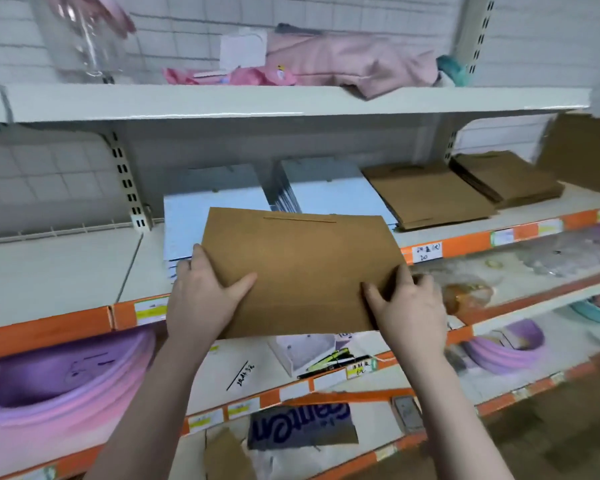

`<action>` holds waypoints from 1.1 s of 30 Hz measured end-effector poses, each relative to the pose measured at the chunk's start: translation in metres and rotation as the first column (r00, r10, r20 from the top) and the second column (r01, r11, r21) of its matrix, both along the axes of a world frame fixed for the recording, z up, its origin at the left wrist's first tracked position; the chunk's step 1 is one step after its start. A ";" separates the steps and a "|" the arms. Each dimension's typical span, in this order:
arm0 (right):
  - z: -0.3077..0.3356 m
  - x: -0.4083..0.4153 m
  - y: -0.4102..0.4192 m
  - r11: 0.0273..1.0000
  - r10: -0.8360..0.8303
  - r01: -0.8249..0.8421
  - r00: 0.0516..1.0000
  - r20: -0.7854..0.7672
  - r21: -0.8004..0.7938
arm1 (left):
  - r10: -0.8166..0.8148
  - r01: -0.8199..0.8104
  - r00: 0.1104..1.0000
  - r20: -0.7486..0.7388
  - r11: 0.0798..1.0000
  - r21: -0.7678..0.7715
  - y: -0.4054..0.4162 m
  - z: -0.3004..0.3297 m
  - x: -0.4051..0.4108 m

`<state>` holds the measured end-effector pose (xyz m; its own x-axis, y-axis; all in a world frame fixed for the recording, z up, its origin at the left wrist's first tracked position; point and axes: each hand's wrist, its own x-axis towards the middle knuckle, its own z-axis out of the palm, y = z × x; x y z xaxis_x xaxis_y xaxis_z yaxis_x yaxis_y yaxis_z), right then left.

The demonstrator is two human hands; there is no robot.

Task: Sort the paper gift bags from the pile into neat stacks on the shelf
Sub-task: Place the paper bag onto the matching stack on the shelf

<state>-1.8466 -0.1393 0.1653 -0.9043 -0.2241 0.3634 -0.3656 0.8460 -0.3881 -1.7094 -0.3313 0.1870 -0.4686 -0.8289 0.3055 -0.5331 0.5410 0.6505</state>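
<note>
In the head view, a flat brown paper bag (pixel 300 271) fills the centre of the frame, held level in front of the middle shelf (pixel 59 268). The left hand (pixel 205 292) grips its lower-left corner, thumb on top and fingers underneath, and the right hand (pixel 407 306) grips the lower-right corner the same way, so the two hands are well apart with the bag stretched between them. Behind the bag, on the shelf, lie two stacks of white bags (pixel 219 195), one left of centre and one (pixel 329 181) just to its right. Further right sit two stacks of brown bags (pixel 430 199) and (pixel 506 178), side by side and fairly tidy. So sorting looks well underway: four stacks already exist, by colour. The bag in hand is not yet placed; it likely belongs with the brown stacks at centre right. At the bottom of the frame, loose brown and printed bags (pixel 302 427) lie on a lower shelf, so more seems left to sort.
</note>
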 end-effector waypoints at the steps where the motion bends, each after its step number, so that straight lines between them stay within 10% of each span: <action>1: -0.001 -0.011 0.012 1.000 -0.011 0.011 1.000 0.003 -0.002 | -0.012 0.012 1.000 0.003 1.000 -0.011 0.011 0.001 -0.014; 33: 0.019 -0.554 0.268 0.999 0.035 -0.033 0.999 0.042 -0.042 | -0.053 0.052 0.996 0.071 0.998 0.023 0.269 0.014 -0.551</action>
